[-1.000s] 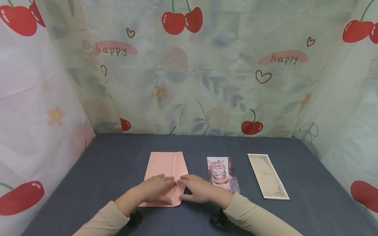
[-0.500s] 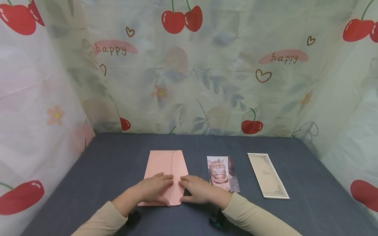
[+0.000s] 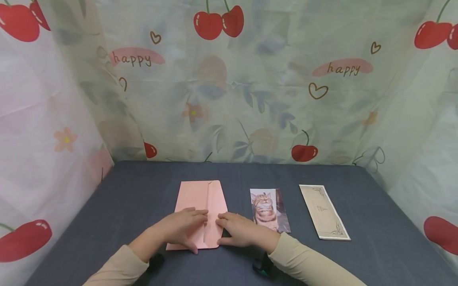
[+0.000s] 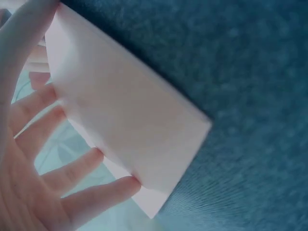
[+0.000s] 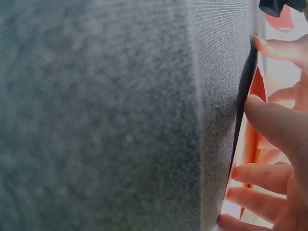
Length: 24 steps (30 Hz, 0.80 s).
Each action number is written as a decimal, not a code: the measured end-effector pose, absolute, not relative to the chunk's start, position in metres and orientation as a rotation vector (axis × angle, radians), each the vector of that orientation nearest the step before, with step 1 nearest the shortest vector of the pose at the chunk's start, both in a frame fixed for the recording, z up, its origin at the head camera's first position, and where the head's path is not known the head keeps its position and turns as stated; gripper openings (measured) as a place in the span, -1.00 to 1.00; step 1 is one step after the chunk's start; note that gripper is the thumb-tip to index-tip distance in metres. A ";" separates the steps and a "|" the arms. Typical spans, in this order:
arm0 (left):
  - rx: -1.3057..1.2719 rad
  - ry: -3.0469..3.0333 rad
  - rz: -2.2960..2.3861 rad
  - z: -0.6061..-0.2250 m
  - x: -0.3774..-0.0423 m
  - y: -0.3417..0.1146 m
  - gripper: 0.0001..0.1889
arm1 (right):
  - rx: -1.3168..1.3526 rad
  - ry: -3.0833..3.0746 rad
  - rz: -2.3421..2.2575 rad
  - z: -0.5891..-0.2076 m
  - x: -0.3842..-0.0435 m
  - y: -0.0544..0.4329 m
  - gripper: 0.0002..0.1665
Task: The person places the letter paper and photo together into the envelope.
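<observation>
A pink paper envelope (image 3: 191, 194) lies on the dark cloth, a long flap seam running down its right part. My left hand (image 3: 183, 225) rests on the envelope's near left half, its thumb at the near edge. In the left wrist view, the fingers (image 4: 72, 168) are spread and fairly straight, their tips on the pink paper (image 4: 130, 106). My right hand (image 3: 241, 230) touches the envelope's right edge. In the right wrist view, its thumb (image 5: 274, 120) and fingers (image 5: 262, 175) lie along that edge, where the orange-pink paper (image 5: 258, 86) stands slightly apart.
Right of the envelope lies a cat photo card (image 3: 264, 208), its near part behind my right hand. Farther right is a beige card with a white border (image 3: 325, 212). Dark cloth covers the table (image 3: 150, 178). A cherry-print curtain (image 3: 229, 99) hangs around it.
My left hand has slid a little left, away from the seam, showing more of it. The pinched bulge between my hands has flattened. My right hand has barely moved.
</observation>
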<state>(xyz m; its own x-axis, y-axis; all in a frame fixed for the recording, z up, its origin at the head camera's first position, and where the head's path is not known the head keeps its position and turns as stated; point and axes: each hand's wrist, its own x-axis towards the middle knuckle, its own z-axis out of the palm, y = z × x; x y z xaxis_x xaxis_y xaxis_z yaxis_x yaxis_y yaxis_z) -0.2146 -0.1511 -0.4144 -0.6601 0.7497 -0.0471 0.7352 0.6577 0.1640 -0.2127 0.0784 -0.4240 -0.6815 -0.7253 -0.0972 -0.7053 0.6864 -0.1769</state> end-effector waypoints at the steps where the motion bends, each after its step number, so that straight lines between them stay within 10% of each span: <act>1: 1.242 2.757 0.214 -0.414 -0.215 -0.152 -0.18 | -1.169 2.736 -0.190 -0.424 -0.213 0.079 -0.31; 24: 1.213 2.744 0.420 -0.420 -0.218 -0.159 -0.07 | -1.132 2.687 -0.364 -0.425 -0.218 0.086 -0.38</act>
